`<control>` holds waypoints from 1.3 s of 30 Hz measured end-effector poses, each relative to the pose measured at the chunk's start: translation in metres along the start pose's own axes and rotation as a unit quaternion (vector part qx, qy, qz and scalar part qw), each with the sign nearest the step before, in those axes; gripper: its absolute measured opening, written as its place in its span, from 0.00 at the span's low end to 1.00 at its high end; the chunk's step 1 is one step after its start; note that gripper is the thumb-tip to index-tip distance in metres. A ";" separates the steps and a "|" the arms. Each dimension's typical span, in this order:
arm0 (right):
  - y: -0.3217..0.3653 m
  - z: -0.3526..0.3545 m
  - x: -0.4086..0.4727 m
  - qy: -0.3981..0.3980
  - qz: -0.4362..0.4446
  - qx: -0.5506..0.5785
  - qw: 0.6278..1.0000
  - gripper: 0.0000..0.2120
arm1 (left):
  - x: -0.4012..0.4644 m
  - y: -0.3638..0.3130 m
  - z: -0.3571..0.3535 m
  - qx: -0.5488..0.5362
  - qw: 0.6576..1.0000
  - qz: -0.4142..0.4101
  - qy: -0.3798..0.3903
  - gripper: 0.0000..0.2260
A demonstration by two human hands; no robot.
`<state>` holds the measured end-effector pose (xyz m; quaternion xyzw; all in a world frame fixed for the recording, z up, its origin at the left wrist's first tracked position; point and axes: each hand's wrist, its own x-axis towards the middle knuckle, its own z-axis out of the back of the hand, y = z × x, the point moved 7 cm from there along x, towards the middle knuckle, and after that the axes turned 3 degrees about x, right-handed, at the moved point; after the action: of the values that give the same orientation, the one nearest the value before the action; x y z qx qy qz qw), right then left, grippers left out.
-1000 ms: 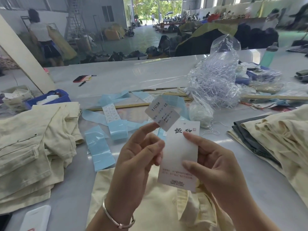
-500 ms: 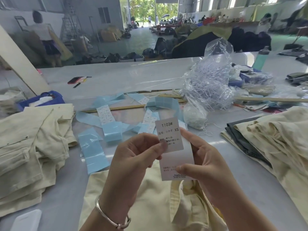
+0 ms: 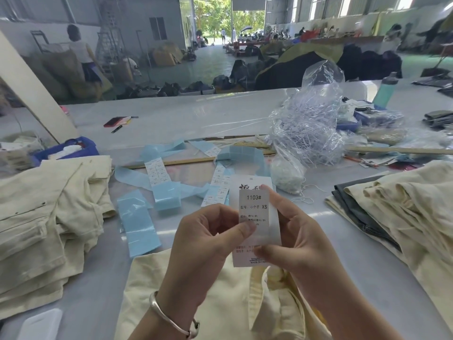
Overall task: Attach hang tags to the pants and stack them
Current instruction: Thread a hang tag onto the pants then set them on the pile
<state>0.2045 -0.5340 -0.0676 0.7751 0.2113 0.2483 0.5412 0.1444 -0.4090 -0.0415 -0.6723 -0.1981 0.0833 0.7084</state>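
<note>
Both hands are raised above the worktop [image 3: 220, 123], holding a white hang tag [image 3: 274, 231] upright over a pair of cream pants [image 3: 220, 290] that lies on the near edge. The left hand [image 3: 208, 244] pinches a smaller size sticker [image 3: 253, 207] (printed "1103#" and "XS") between thumb and fingers and lays it on the face of the tag; the right hand [image 3: 299, 244] grips the tag, thumb on the lower front and a fingertip at the sticker's top edge. A silver bangle [image 3: 169, 317] sits on the left wrist. To the left lies a stack of cream pants [image 3: 44, 217], to the right another heap of pants [image 3: 404, 212]. Blue sticker backing strips [image 3: 166, 192] are scattered beyond the hands, near a clear bag of white tag strings [image 3: 311, 128].
</note>
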 end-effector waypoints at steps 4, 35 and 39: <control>0.000 0.001 -0.002 0.000 0.008 -0.007 1.000 0.42 | -0.002 -0.001 0.001 0.051 0.998 -0.011 -0.025 0.08; -0.004 -0.006 -0.009 0.001 0.032 0.066 0.997 0.46 | -0.009 -0.001 0.013 0.309 0.930 -0.147 -0.130 0.35; -0.004 -0.006 -0.009 0.001 0.033 0.022 0.999 0.47 | -0.003 0.017 0.019 0.062 0.995 -0.016 -0.080 0.33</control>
<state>0.1937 -0.5334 -0.0715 0.7929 0.1914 0.2627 0.5154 0.1370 -0.3913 -0.0587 -0.6152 -0.2595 0.1373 0.7316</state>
